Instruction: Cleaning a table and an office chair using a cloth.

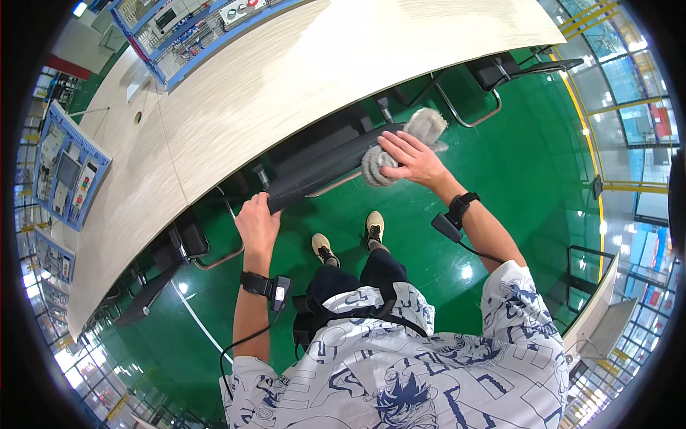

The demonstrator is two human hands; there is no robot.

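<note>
- Left hand (258,223): fingers curled over the left end of the backrest, grasping it; I see a black strapped device on the wrist.
- Right hand (416,163): laid over the cloth with fingers outstretched; I cannot tell whether it grips any of it.
- Grey cloth (426,126): one, fuzzy and bunched, at the right end of the backrest, spreading out on both sides of the right hand.
- Black backrest (314,168): one, long, part of a chair, lying along the near edge of the tabletop, between both hands.
- Tabletop (236,121): pale, wood-grained, curved by my lens.
- Blue-framed panels (74,169): several, fitted with controls, at the left and far side.
- Floor (464,200): green, glossy, beneath two beige shoes (374,224).
</note>
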